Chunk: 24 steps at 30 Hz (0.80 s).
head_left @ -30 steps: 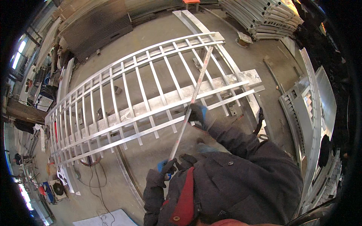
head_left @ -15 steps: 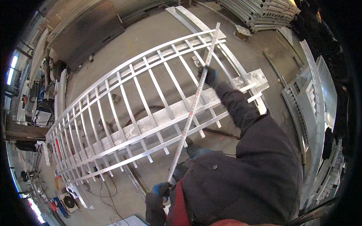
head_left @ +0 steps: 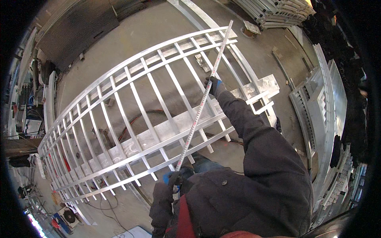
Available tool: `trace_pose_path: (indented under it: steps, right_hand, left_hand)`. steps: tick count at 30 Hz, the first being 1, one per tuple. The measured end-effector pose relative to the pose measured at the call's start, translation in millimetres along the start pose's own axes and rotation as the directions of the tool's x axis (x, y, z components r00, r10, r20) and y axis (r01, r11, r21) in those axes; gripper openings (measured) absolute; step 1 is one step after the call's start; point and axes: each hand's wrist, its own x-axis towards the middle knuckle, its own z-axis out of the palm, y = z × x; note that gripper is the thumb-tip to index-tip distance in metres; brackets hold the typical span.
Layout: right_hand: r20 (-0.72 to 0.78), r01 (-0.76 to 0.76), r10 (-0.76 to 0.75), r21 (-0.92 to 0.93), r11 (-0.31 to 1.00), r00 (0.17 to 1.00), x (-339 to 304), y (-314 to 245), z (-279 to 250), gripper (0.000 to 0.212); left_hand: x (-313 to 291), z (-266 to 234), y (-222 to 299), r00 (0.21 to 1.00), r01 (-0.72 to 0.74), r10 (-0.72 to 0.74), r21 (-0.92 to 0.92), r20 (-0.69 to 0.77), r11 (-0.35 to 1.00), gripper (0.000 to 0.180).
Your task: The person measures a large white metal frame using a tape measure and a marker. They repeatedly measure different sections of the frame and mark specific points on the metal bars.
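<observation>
The gloved right hand (head_left: 214,85) had its fingers curled around the blade of the tape measure (head_left: 198,118), and the gloved left hand (head_left: 172,182), nearer the body, was closed around its mostly hidden case. The blade ran straight between them and on beyond the right fingers, crossing the slatted frame (head_left: 182,134) at a slant, its tip just past the outer rail. Left of the fingers, the frame stretched away, its bar ends jutting past the near rails just beside the left knuckles. Gaps between bars left room under the right hand; beyond the far rail lay a broad bare stretch of floor (head_left: 147,31). Right of the right fingers, a strip of floor separated the frame from leaning panels (head_left: 335,95), with stacked bars (head_left: 274,14) farther ahead. The frame was bright, metallic and square-edged, its double rails seeming bowed in the fisheye view. Below the right fingers, a wide flat beam (head_left: 265,84) showed a scuffed, blotchy metal face. The blade was pale, thin and finely marked; the gloves were dark with blue patches, the coat sleeve (head_left: 266,119) matte and woolly, the concrete dull and dusty.
</observation>
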Motion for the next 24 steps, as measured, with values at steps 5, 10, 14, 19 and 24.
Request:
trace_pose_path:
  steps: [5, 10, 14, 19, 24]
  right_hand:
    - [0.025, -0.103, 0.103, 0.011, 0.995, 0.994, 25.4, 6.3, -5.5, 0.034]
    - [-0.025, -0.098, 0.098, -0.012, 0.995, 0.995, 37.8, 11.1, -8.4, 0.037]
    - [0.002, -0.119, 0.119, -0.016, 0.993, 0.993, 46.0, 12.5, -17.7, 0.038]
    - [-0.062, -0.131, 0.129, -0.045, 0.99, 0.99, 45.2, 13.4, -22.2, 0.036]
    - [-0.075, -0.139, 0.133, -0.078, 0.987, 0.988, 41.1, 7.8, -15.9, 0.035]
  left_hand:
    - [20.1, -10.0, -23.3, 0.987, -0.075, 0.084, -0.077, 0.133, 0.994, 0.048]
    - [26.1, -6.9, -9.3, 0.99, -0.02, 0.027, -0.049, 0.14, 0.999, 0.047]
    - [12.9, -3.7, 16.7, 0.998, -0.048, 0.048, 0.008, 0.031, 0.999, 0.041]
    - [24.5, -3.1, 11.1, 0.998, -0.048, 0.049, -0.034, 0.046, 0.998, 0.037]
    - [34.6, -2.0, 7.3, 0.995, 0.019, -0.014, -0.056, 0.103, 0.998, 0.042]
